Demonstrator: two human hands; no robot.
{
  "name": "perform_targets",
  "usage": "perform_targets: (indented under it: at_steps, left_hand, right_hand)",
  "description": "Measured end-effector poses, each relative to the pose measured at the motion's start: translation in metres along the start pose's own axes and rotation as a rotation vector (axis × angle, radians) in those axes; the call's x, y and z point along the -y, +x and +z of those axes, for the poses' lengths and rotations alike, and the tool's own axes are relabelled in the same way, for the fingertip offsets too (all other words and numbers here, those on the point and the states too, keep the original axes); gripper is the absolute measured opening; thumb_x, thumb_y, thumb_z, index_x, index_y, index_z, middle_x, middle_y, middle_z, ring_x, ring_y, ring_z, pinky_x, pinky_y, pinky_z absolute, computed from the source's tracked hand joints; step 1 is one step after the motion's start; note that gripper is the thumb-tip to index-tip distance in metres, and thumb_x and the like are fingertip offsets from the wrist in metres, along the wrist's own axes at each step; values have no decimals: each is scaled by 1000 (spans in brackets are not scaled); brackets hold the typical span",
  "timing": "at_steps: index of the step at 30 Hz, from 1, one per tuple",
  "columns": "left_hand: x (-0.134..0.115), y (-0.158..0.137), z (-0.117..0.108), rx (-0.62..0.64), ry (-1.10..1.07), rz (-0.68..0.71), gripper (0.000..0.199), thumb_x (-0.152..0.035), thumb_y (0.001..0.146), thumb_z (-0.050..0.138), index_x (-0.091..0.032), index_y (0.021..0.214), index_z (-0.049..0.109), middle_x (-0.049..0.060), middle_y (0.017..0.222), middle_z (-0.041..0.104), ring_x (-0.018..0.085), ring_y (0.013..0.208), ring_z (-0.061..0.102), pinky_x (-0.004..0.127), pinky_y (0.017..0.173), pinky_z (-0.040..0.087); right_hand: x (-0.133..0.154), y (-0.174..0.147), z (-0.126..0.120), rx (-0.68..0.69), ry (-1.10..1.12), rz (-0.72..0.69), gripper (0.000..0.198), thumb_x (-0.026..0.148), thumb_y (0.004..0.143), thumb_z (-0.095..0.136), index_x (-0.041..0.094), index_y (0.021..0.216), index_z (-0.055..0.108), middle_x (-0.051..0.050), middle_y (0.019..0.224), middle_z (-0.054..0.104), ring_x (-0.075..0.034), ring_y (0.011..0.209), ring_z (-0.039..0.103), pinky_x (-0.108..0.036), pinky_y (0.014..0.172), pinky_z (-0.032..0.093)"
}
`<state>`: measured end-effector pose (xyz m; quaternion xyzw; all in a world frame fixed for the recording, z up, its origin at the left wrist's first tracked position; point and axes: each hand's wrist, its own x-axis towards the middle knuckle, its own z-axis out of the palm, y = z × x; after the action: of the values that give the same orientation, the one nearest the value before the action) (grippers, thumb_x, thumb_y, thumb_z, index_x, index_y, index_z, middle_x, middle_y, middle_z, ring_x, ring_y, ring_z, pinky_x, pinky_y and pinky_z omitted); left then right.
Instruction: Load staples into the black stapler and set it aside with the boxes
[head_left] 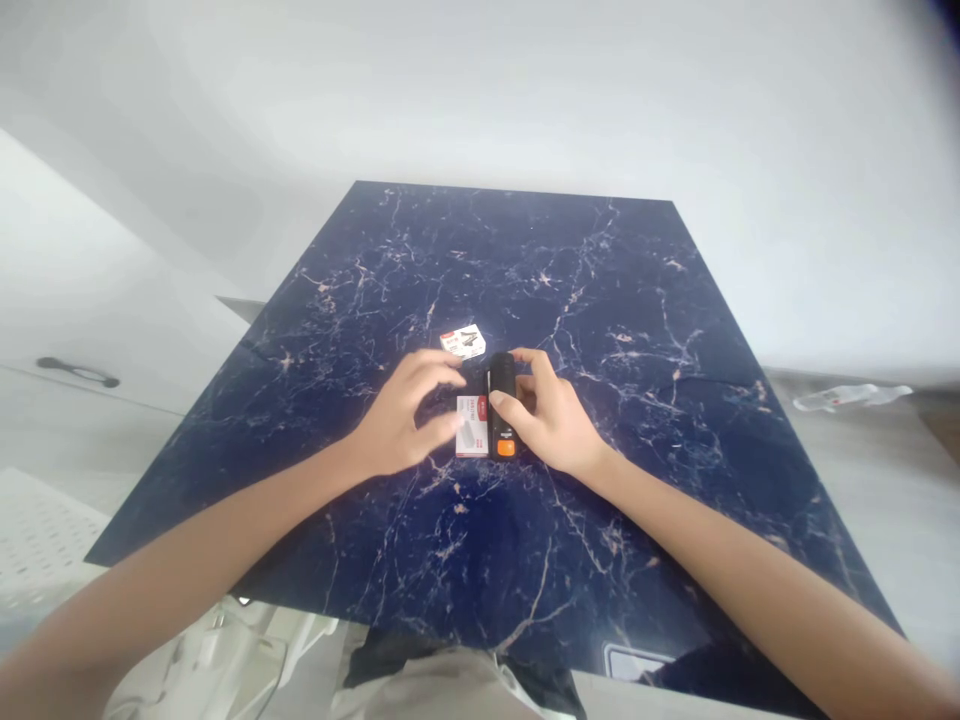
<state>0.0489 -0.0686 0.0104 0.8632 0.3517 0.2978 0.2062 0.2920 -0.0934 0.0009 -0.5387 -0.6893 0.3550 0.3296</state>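
Note:
My right hand (551, 412) grips a black stapler (504, 405) with an orange patch at its near end. The thumb lies across its top and the fingers are at its far right side. Directly left of the stapler, side by side with it, is a small red-and-white box (472, 428). My left hand (416, 410) is open, fingers curved and apart, with the thumb tip at this box's left edge; whether it touches is unclear. Just beyond the left fingertips lies a second small white box (463, 342) with red print and a dark picture.
All of this is on a dark blue marble-patterned table (525, 260). A phone-like flat object (637, 664) lies at the near edge, right of centre. A clear plastic bottle (853, 398) is beyond the right edge, and a white perforated chair (45, 535) stands at left.

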Motion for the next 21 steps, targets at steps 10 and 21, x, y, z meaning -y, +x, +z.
perform_targets:
  at_steps: [10,21]
  left_hand:
    - [36,19,2,134,179,14,43,-44,107,48,-26,144,59,11,137,61,30,127,54,55,111,44]
    - [34,16,-2,218,82,114,44,-53,105,48,-24,137,56,13,165,36,35,156,27,63,126,26]
  right_hand:
    - [-1,0,0,5,16,3,51,52,96,59,22,134,43,1,78,71,-22,64,67,-33,61,48]
    - [-3,0,0,-3,3,-11,50,52,96,59,23,133,43,0,83,73,-23,66,68,-34,63,50]
